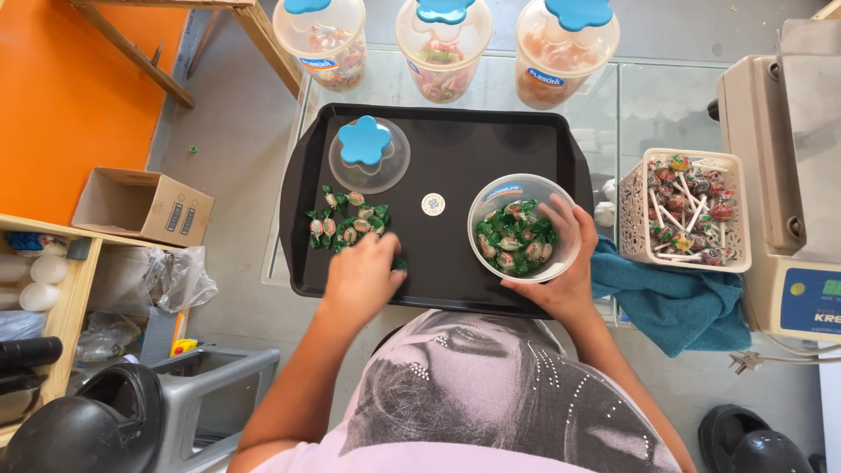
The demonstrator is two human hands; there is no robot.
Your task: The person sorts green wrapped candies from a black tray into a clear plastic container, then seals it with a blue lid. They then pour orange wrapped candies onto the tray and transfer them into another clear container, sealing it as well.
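A black tray [455,149] lies on a glass table. My left hand [361,276] rests on the tray's near left part, fingers curled over a few green-wrapped candies at the edge of a small pile of candies [346,223]. My right hand [565,263] grips the right rim of a clear plastic jar [504,193] that stands open on the tray, with several green-wrapped candies inside. The jar's clear lid with a blue flower-shaped knob [366,144] lies on the tray's far left. A small round white disc [433,204] sits mid-tray.
Three lidded clear jars [442,39] of sweets stand behind the tray. A white basket of lollipops [688,210] sits to the right, beside a beige machine [788,175]. A teal cloth [674,302] lies by my right hand. A cardboard box [140,206] sits at left.
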